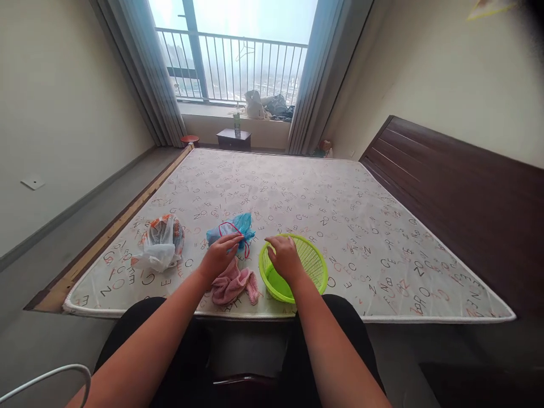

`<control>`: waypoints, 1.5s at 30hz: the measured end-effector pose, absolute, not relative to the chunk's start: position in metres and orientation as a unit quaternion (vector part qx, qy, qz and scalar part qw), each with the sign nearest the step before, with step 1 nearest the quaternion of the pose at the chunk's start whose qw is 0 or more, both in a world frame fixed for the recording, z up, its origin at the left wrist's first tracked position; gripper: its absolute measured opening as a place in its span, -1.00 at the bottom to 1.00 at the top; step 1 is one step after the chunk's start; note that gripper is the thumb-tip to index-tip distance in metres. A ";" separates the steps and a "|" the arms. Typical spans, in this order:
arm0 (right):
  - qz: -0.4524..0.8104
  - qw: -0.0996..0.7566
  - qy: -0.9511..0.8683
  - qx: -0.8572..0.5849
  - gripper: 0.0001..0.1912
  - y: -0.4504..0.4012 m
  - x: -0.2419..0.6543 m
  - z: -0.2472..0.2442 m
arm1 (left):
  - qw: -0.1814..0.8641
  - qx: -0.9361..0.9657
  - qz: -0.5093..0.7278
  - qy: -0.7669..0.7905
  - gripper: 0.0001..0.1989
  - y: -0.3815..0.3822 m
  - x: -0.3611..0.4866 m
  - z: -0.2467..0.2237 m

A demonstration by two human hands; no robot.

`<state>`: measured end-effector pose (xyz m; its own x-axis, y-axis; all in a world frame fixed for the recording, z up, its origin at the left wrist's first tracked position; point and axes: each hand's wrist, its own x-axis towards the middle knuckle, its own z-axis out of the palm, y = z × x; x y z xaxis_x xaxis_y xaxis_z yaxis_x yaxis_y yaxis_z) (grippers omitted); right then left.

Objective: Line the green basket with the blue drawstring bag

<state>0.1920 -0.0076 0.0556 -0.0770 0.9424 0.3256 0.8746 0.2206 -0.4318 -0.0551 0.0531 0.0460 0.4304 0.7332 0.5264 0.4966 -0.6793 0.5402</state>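
My left hand reaches to the knot side of a blue plastic bag. Its fingers are pinched together at a thin red drawstring, which loops over the bag and hangs down past the fingertips. My right hand hovers over the near-left rim of a lime-green plastic basket, thumb and fingers curved apart with nothing between them. A crumpled pink cloth lies on the mattress just below my left hand. The contents of the blue bag are hidden.
A white and orange plastic bag rests on the left of the letter-printed mattress. A dark wooden headboard stands at right. Beyond the mattress are a small nightstand, a red stool and bags on the window sill.
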 end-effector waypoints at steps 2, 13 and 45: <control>0.078 0.278 -0.761 -0.581 -0.58 -0.006 0.177 0.053 | 0.156 0.843 0.391 0.336 -0.68 0.049 -0.048 0.048; 0.198 0.312 -0.708 -0.602 -0.74 0.011 0.163 0.030 | 0.084 0.832 0.439 0.328 -0.59 0.028 -0.037 0.044; 0.180 0.444 -0.573 -0.665 -0.78 0.013 0.179 0.031 | 0.271 0.735 0.291 0.548 -0.83 0.059 -0.034 0.027</control>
<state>0.1792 0.0127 0.0311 0.2778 0.9222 0.2691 0.6024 0.0510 -0.7966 -0.0342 0.0595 0.0271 0.2288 0.9645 0.1314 0.6485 -0.2518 0.7184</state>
